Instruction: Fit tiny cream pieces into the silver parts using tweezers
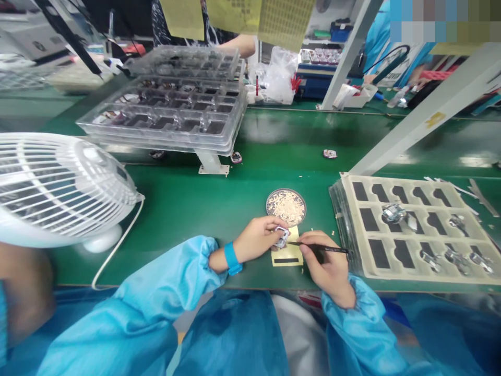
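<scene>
My left hand (260, 238) is closed on a small square device housing (281, 237) with a pale purple rim, held between thumb and fingers. In my right hand (326, 263) is a pair of black tweezers (323, 248), its tip pointing left close to the housing; whether it touches cannot be made out. Beneath both hands lies a yellow paper sheet (297, 259) with a dark strip near its lower edge. Just beyond them sits a round dish (287, 191) filled with small pale bits.
A cream compartment tray (420, 206) with metallic parts stands at right. Clear plastic trays (162, 133) rest on a raised support at back left. A white fan (66, 193) is at left. Another housing (329, 154) lies farther back. Slanted white posts (422, 109) rise at right.
</scene>
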`<control>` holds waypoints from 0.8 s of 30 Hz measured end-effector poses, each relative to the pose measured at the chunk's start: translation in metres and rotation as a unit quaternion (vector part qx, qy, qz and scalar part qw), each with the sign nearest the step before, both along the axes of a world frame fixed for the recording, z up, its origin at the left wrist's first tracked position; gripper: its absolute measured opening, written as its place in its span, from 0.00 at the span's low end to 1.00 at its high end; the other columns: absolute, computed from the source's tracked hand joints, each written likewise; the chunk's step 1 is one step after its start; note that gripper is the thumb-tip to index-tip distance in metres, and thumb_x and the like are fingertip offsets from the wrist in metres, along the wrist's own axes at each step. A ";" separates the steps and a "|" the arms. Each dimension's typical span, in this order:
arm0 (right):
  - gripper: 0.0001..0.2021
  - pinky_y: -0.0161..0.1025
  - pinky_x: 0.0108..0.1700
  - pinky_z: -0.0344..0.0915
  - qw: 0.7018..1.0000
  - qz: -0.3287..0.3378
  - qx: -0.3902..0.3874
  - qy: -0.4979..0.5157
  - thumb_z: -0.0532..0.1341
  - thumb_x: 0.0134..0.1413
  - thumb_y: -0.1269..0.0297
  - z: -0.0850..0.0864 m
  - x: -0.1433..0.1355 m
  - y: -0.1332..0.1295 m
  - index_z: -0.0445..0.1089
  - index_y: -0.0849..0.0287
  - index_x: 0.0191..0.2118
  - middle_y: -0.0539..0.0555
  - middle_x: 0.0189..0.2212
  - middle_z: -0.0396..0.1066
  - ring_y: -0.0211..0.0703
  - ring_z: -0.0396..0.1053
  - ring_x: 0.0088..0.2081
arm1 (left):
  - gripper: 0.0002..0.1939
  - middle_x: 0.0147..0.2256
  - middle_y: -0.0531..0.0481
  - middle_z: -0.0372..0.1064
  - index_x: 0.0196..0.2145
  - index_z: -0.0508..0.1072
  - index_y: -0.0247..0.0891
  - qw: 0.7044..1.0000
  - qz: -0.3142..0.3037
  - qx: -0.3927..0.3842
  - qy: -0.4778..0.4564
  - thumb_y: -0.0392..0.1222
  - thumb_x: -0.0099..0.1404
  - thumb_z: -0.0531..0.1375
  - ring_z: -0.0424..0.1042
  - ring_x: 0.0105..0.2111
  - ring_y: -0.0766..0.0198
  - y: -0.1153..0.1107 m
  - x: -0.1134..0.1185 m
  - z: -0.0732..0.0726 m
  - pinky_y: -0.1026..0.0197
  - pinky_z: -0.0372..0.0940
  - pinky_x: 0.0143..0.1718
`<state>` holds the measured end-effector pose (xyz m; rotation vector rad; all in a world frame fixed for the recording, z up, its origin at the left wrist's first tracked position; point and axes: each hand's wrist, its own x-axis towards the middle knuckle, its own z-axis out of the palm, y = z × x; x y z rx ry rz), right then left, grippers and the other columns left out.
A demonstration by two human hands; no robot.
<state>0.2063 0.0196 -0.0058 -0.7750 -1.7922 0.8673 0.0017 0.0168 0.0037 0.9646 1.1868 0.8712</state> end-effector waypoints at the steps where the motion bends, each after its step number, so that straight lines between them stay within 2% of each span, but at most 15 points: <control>1: 0.10 0.49 0.46 0.70 1.000 0.004 -0.006 -0.006 0.63 0.59 0.76 0.000 0.000 0.000 0.72 0.55 0.43 0.56 0.39 0.74 0.49 0.73 0.43 | 0.11 0.40 0.41 0.78 0.44 0.74 0.32 1.000 0.000 0.000 0.000 0.36 0.64 0.61 0.78 0.32 0.62 0.000 0.000 0.000 0.66 0.74 0.27; 5: 0.09 0.49 0.46 0.69 0.999 0.016 -0.035 -0.012 0.63 0.60 0.75 -0.001 -0.001 0.001 0.72 0.55 0.43 0.55 0.39 0.74 0.49 0.73 0.43 | 0.11 0.39 0.42 0.78 0.44 0.75 0.33 1.000 0.004 0.001 -0.004 0.37 0.64 0.62 0.78 0.31 0.63 0.000 0.000 0.001 0.66 0.74 0.28; 11: 0.07 0.48 0.47 0.69 0.991 0.071 -0.097 0.064 0.61 0.63 0.74 -0.001 0.005 -0.003 0.73 0.54 0.41 0.55 0.40 0.76 0.48 0.74 0.44 | 0.15 0.38 0.41 0.79 0.45 0.76 0.32 0.999 0.001 -0.004 -0.045 0.41 0.61 0.65 0.79 0.30 0.59 0.001 -0.004 0.007 0.65 0.73 0.25; 14: 0.05 0.48 0.45 0.69 0.980 0.114 -0.138 0.087 0.61 0.64 0.71 0.013 0.016 -0.018 0.71 0.54 0.41 0.55 0.39 0.75 0.48 0.74 0.42 | 0.18 0.37 0.41 0.79 0.46 0.77 0.31 1.000 -0.002 0.002 -0.027 0.43 0.60 0.66 0.77 0.27 0.62 0.001 -0.006 0.010 0.69 0.66 0.18; 15: 0.04 0.48 0.44 0.69 0.974 0.128 -0.160 0.097 0.59 0.65 0.68 0.022 0.022 -0.023 0.71 0.54 0.41 0.55 0.38 0.75 0.49 0.74 0.41 | 0.19 0.36 0.41 0.79 0.46 0.77 0.31 1.000 0.001 0.005 -0.019 0.44 0.60 0.67 0.76 0.25 0.63 0.001 -0.006 0.010 0.69 0.65 0.18; 17: 0.08 0.50 0.43 0.69 0.965 0.135 -0.198 0.107 0.54 0.69 0.61 0.043 0.038 -0.029 0.70 0.54 0.40 0.57 0.36 0.75 0.51 0.73 0.39 | 0.19 0.35 0.43 0.79 0.47 0.77 0.31 1.000 0.006 0.005 -0.019 0.43 0.60 0.67 0.74 0.24 0.65 0.001 -0.007 0.011 0.67 0.68 0.21; 19: 0.15 0.50 0.40 0.69 0.973 0.078 -0.200 0.083 0.49 0.70 0.57 0.065 0.061 -0.023 0.70 0.55 0.38 0.58 0.33 0.74 0.52 0.73 0.38 | 0.19 0.36 0.43 0.79 0.48 0.77 0.31 0.999 0.001 0.004 -0.036 0.42 0.60 0.67 0.75 0.26 0.64 0.000 -0.007 0.012 0.65 0.71 0.25; 20: 0.15 0.48 0.37 0.68 0.983 0.012 -0.174 0.057 0.50 0.69 0.56 0.074 0.074 -0.015 0.71 0.55 0.38 0.56 0.30 0.72 0.52 0.72 0.35 | 0.19 0.37 0.43 0.79 0.48 0.76 0.31 0.999 -0.005 0.009 -0.037 0.41 0.60 0.67 0.76 0.27 0.64 0.000 -0.007 0.013 0.66 0.70 0.24; 21: 0.14 0.44 0.33 0.66 0.987 -0.091 -0.132 0.028 0.53 0.68 0.55 0.080 0.087 -0.004 0.72 0.54 0.41 0.54 0.27 0.70 0.49 0.70 0.32 | 0.19 0.39 0.42 0.79 0.47 0.76 0.32 0.999 -0.012 0.016 -0.035 0.41 0.59 0.67 0.76 0.27 0.63 0.000 -0.007 0.013 0.67 0.69 0.22; 22: 0.13 0.43 0.32 0.65 0.974 -0.205 -0.084 -0.041 0.56 0.66 0.54 0.085 0.101 0.010 0.74 0.54 0.44 0.53 0.27 0.69 0.48 0.69 0.31 | 0.19 0.39 0.42 0.78 0.47 0.75 0.32 0.999 -0.016 0.022 -0.031 0.40 0.58 0.68 0.77 0.27 0.63 -0.001 -0.008 0.012 0.68 0.67 0.20; 24: 0.17 0.44 0.35 0.64 0.902 -0.366 0.002 -0.228 0.63 0.59 0.50 0.086 0.127 0.040 0.76 0.54 0.47 0.51 0.25 0.69 0.47 0.68 0.29 | 0.22 0.40 0.42 0.77 0.47 0.73 0.32 0.999 -0.012 0.029 -0.030 0.39 0.55 0.69 0.78 0.27 0.62 0.000 -0.008 0.010 0.69 0.65 0.19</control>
